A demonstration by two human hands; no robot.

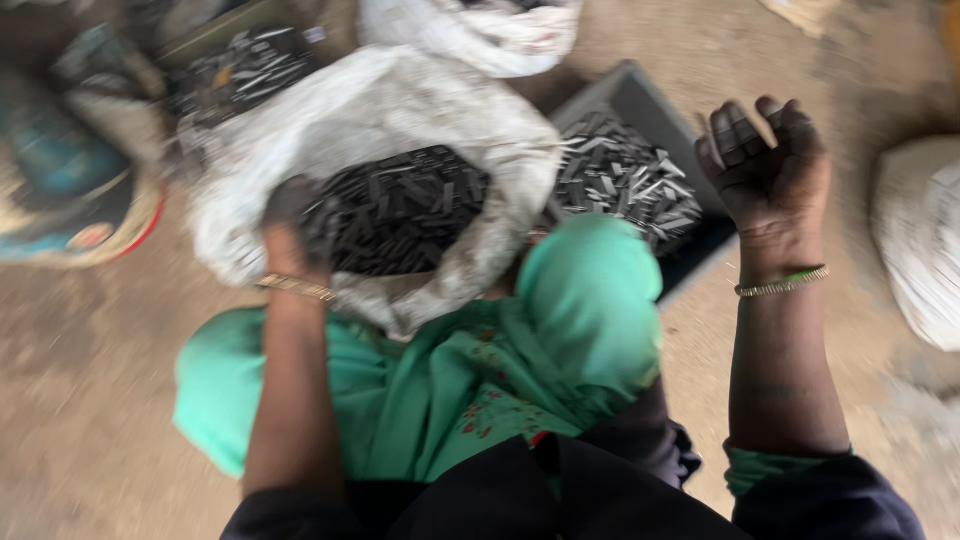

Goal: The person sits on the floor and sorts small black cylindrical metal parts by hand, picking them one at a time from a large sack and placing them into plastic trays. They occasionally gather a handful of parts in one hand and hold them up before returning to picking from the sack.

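My left hand (pixel 293 222) reaches into a white sack (pixel 330 120) full of several small dark metal pieces (pixel 410 205); its fingers are blurred among the pieces, so I cannot tell whether it grips any. My right hand (pixel 768 160) is raised palm up beside a dark grey tray (pixel 640 95) that holds several shiny metal pieces (pixel 620 180). Its dirty fingers are curled loosely apart and nothing lies in the palm. Each wrist wears a thin bangle. Green cloth (pixel 560 330) covers my knees below the sack.
Another white sack (pixel 480 30) stands behind the first, and one more white sack (pixel 925 240) sits at the right edge. A second pile of dark pieces (pixel 240 70) lies at the back left, next to a blue and yellow bundle (pixel 60 190). The ground (pixel 80 400) is sandy.
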